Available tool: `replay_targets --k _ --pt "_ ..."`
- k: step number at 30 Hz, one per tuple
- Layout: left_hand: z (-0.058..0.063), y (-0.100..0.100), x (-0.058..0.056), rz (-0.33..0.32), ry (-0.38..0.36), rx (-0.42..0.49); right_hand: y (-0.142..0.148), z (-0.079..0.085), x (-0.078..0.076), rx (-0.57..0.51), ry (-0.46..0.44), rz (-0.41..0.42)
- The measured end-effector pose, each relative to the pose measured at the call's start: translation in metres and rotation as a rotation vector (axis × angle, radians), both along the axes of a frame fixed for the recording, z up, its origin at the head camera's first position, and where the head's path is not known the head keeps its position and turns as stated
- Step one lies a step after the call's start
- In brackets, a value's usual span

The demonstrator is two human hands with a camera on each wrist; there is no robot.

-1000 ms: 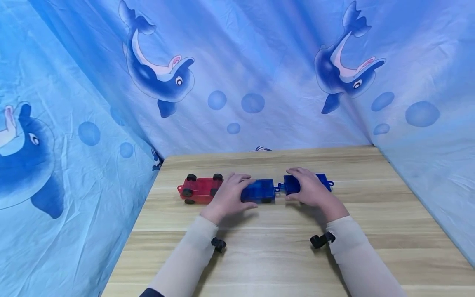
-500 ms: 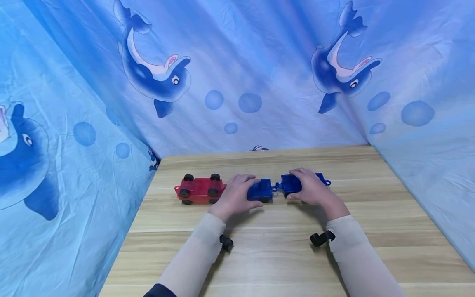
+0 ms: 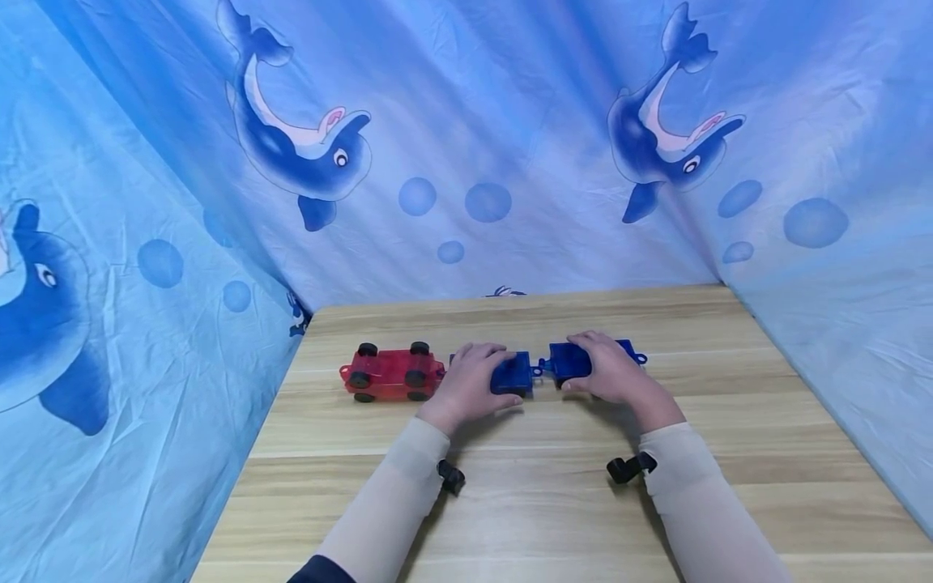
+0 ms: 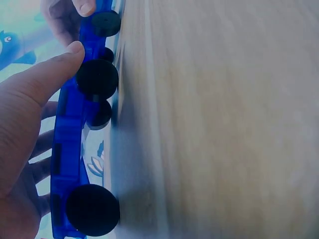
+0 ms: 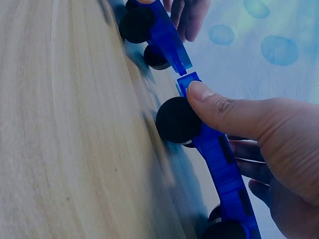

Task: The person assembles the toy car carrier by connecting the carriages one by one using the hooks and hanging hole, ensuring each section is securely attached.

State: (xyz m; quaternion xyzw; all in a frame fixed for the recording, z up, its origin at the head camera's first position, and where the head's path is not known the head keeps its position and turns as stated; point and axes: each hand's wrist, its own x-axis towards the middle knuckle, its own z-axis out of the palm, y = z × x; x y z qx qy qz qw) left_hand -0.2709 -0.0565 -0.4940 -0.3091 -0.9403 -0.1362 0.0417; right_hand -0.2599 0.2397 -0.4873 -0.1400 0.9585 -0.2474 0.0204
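Observation:
Two blue translucent toy car chassis stand end to end on the table in the head view, small couplings between them. My left hand [image 3: 470, 385] holds the left blue chassis [image 3: 516, 372], thumb on the near side and fingers on the far side. The right blue chassis [image 3: 568, 362] is held likewise by my right hand [image 3: 618, 374]; in the right wrist view its thumb lies by the chassis's end, above a black wheel [image 5: 178, 120]. A red chassis [image 3: 391, 368], with black wheels on top and below, lies left of my left hand. That hand hides where red and blue meet.
The wooden table [image 3: 525, 502] stretches in front of and behind the chassis row. A blue curtain [image 3: 466, 138] printed with dolphins encloses the back and sides. Small black devices [image 3: 452, 478] sit at both wrists.
My left hand has slid slightly right along its blue chassis, uncovering a bit of blue near the red one. The right hand keeps its hold. The head view has shifted a little.

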Motion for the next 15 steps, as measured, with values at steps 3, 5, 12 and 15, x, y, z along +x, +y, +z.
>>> replay_targets --k 3,5,12,15 --pt "-0.0002 0.0017 0.0002 0.004 -0.006 0.011 -0.0004 0.0000 0.0000 -0.003 -0.001 0.000" --pt "-0.0004 0.0027 -0.0001 0.004 -0.011 0.014 -0.0010 -0.0004 -0.0004 -0.006 -0.003 -0.003" --pt "-0.0031 0.0041 -0.0040 0.001 0.005 -0.016 -0.0015 -0.0014 -0.0019 -0.007 -0.007 -0.005" --pt "-0.0036 0.0046 -0.0052 -0.001 0.010 -0.016 -0.0011 -0.0015 -0.0020 -0.007 -0.010 -0.008"
